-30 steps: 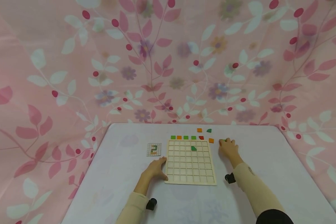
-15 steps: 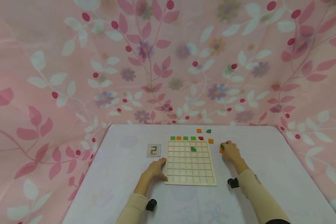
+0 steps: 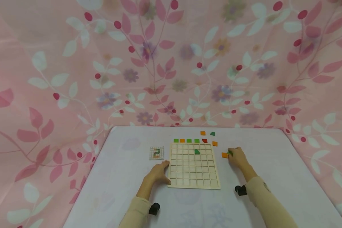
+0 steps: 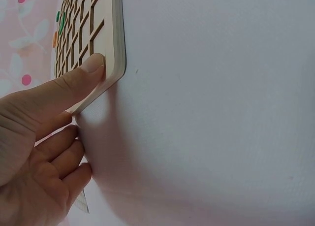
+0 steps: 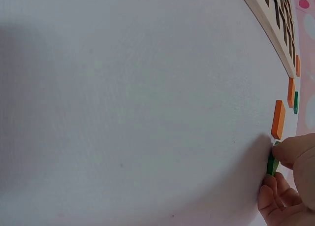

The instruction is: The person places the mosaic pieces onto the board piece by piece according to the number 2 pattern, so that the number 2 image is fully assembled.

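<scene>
Between the board (image 3: 194,171) and the tabletop's right edge (image 3: 296,158), the right hand (image 3: 238,157) pinches 1 green piece (image 3: 230,153), probably light, rigid, best gripped by its sides; the loosely spread left hand (image 3: 157,172) touches the board's near-left corner.

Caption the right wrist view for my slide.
A right hand holds a green piece beside an orange block, a grid board at upper right.

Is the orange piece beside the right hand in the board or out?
Out: the orange piece lies on the table, off the board.
</scene>
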`<state>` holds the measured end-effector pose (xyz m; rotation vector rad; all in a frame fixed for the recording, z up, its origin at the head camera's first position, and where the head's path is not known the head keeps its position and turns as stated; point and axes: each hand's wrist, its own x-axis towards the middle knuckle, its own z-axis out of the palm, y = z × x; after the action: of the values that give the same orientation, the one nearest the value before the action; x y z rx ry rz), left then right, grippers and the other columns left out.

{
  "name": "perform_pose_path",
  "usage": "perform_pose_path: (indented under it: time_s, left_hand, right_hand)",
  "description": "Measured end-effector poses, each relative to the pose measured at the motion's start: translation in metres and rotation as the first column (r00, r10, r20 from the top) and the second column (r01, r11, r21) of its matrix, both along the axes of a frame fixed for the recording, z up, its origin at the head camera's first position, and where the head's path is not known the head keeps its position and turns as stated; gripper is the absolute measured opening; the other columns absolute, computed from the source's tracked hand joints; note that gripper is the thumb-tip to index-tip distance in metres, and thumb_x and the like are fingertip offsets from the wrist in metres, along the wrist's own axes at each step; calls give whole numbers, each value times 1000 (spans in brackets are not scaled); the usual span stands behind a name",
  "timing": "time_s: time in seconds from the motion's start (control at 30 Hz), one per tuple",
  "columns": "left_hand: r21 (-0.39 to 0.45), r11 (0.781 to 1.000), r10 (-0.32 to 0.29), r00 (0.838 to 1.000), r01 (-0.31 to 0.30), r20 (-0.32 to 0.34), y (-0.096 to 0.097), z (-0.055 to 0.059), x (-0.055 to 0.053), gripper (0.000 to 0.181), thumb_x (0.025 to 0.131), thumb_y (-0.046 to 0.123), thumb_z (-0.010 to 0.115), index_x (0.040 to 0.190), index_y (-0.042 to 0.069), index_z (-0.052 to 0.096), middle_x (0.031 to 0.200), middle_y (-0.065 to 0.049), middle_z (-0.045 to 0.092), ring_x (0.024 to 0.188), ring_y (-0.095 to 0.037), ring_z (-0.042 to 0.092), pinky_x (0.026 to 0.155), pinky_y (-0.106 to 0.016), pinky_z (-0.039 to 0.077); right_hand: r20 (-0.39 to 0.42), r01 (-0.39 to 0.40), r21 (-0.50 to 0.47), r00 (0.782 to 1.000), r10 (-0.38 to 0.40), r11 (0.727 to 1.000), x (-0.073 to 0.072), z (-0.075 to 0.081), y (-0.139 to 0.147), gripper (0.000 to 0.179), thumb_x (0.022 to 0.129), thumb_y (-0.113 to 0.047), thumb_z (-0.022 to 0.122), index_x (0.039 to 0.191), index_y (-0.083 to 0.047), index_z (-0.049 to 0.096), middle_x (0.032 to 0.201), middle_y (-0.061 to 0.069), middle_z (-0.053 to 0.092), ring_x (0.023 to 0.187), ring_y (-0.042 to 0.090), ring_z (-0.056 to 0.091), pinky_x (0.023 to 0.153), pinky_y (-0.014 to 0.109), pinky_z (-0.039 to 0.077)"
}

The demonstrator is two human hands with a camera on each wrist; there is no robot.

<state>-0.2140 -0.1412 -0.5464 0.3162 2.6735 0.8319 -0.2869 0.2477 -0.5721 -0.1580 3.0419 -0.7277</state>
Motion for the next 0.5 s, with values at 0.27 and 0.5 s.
perform_pose_path:
  time_s: [0.27, 0.5]
  left_hand:
    - [10, 1000, 2, 1000, -2, 5, 1, 0, 0, 94, 57, 15, 89, 138, -2, 44, 146, -18, 38, 134, -38, 35, 109, -51, 30]
    - [7, 1000, -1, 1000, 1, 4, 0, 2, 1, 93, 57, 14, 89, 137, -3, 44, 145, -20, 38, 133, -41, 36, 108, -52, 31]
  right_hand:
    - [52, 77, -131, 996, -71, 988, 4, 3, 1, 40, 79, -9, 64, 108, 16, 57, 100, 29, 60, 85, 33, 54, 77, 47, 50]
    - [-106, 28, -275, 993, -59, 961, 1, 7, -20, 34, 79, -6, 67, 105, 15, 61, 94, 28, 62, 78, 33, 59, 67, 40, 53]
